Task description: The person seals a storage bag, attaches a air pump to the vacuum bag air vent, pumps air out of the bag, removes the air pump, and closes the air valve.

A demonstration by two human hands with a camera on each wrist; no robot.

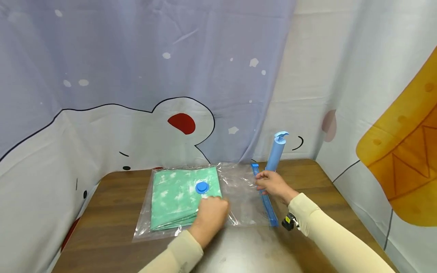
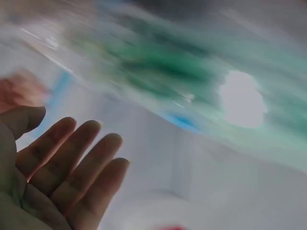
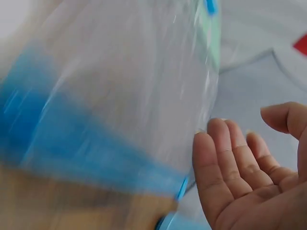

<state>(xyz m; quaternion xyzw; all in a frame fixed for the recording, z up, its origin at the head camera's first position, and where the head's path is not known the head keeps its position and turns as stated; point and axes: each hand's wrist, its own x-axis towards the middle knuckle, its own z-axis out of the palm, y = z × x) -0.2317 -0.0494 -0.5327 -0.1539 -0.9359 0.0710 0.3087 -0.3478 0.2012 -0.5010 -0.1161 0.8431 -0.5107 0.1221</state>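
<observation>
left hand (image 1: 210, 214) loosely uncurled near bag (image 1: 239, 193)

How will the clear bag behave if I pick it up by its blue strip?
The clear bag will probably sag near the blue strip, where only thin, wrinkled film shows. The opposite end will likely drag, since the folded green cloth sits there. Its glossy film may also slide easily on the table.

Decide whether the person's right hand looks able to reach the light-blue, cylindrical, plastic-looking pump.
Probably yes: the right hand appears empty, close to the pump, with nothing visible between them.
</observation>
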